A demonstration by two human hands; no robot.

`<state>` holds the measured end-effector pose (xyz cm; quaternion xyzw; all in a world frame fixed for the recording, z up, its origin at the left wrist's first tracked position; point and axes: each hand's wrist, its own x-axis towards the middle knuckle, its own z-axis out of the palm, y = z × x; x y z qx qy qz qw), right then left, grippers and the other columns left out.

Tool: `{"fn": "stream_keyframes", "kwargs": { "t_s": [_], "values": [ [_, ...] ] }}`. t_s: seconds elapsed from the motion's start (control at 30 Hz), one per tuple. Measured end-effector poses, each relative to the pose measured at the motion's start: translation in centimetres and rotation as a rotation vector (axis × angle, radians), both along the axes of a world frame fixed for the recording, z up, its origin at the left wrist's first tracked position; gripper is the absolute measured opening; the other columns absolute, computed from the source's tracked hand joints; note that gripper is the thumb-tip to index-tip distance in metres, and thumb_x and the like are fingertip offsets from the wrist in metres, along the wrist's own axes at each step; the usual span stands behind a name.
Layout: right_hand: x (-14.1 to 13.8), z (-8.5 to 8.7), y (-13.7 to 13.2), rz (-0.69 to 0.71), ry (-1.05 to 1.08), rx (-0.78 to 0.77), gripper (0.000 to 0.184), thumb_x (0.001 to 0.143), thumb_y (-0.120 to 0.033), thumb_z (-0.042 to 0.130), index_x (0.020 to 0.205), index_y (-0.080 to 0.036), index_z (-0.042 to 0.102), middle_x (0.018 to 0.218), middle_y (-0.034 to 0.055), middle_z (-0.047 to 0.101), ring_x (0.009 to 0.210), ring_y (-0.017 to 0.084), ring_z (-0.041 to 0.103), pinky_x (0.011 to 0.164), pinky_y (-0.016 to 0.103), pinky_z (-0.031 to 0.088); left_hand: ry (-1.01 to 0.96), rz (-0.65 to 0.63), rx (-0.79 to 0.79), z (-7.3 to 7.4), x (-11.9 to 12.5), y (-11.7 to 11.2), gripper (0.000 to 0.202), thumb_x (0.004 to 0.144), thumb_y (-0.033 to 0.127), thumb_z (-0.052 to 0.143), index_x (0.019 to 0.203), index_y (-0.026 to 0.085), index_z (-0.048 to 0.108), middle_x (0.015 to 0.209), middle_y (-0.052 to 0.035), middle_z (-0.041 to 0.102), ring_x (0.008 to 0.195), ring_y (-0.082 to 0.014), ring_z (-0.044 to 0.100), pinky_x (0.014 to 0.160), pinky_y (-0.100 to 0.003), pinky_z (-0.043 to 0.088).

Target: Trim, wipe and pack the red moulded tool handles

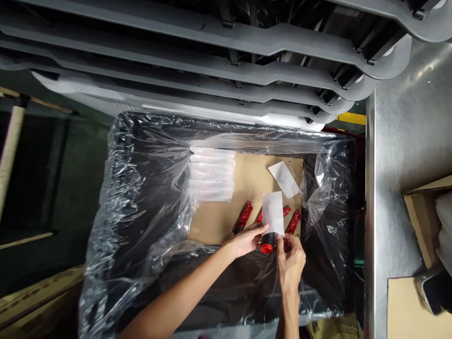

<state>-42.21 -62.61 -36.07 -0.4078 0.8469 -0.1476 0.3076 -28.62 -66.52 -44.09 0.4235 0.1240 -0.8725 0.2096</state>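
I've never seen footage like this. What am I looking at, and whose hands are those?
There's no machine here. This one view comes from a camera worn on a person's head, looking down at their own bare hands. Their left hand and right hand hold a white sheet against a dark cylinder with a red cap. Below is a container lined with clear plastic film. A cardboard sheet on its floor carries red parts and a row of white packets. Grey racks stretch overhead.
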Motion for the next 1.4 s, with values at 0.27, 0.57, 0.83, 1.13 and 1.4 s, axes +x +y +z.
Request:
{"fn": "stream_keyframes", "kwargs": {
  "t_s": [0.27, 0.57, 0.83, 1.13, 1.4],
  "values": [
    [-0.1, 0.8, -0.5, 0.166, -0.016, -0.003, 0.04, 0.097, -0.051, 0.038, 0.079, -0.023, 0.06, 0.08, 0.0058, 0.065, 0.077, 0.023, 0.061, 0.072, 0.032, 0.042, 0.264, -0.133, 0.087, 2.8, 1.3, 0.5, 0.055, 0.086, 0.059, 0.067, 0.11, 0.009, 0.068, 0.099, -0.0158, 0.077, 0.087, -0.025, 0.074, 0.078, -0.034, 0.057],
    [-0.2, 3.6, 0.0, 0.221, -0.283, 0.03, 0.047, 0.099, -0.058, 0.037, 0.076, -0.023, 0.059, 0.073, 0.0009, 0.063, 0.067, 0.017, 0.057, 0.064, 0.026, 0.04, 0.263, -0.101, 0.297, 1.7, 0.2, 0.4, 0.046, 0.089, 0.057, 0.063, 0.096, 0.011, 0.064, 0.073, -0.007, 0.073, 0.062, -0.0186, 0.071, 0.063, -0.027, 0.058],
    [1.0, 3.8, 0.5, 0.248, -0.129, -0.047, 0.043, 0.101, -0.053, 0.036, 0.081, -0.023, 0.059, 0.077, 0.0029, 0.063, 0.071, 0.019, 0.058, 0.068, 0.028, 0.041, 0.14, 0.077, 0.302, 3.3, -0.5, -0.5, 0.031, 0.088, 0.039, 0.068, 0.102, 0.012, 0.066, 0.077, -0.0077, 0.074, 0.065, -0.0207, 0.07, 0.061, -0.031, 0.056],
    [1.1, 4.3, 1.6, -0.29, -0.238, -0.258, 0.043, 0.096, -0.061, 0.042, 0.074, -0.024, 0.046, 0.064, -0.005, 0.042, 0.057, 0.014, 0.04, 0.057, 0.025, 0.036, -0.016, 0.188, 0.358, 3.4, -1.1, -1.1, 0.004, 0.086, 0.016, 0.069, 0.086, 0.013, 0.066, 0.071, -0.0032, 0.073, 0.059, -0.0143, 0.068, 0.056, -0.022, 0.055],
    [2.1, 2.0, 1.3, -0.034, -0.128, 0.002, 0.056, 0.09, -0.071, 0.045, 0.073, -0.02, 0.063, 0.065, 0.0015, 0.061, 0.058, 0.016, 0.052, 0.06, 0.028, 0.038, -0.039, 0.151, 0.362, 3.4, -0.7, -0.5, 0.018, 0.089, 0.029, 0.07, 0.091, 0.012, 0.068, 0.072, -0.0056, 0.074, 0.058, -0.0175, 0.068, 0.052, -0.025, 0.053]
  ]
}}
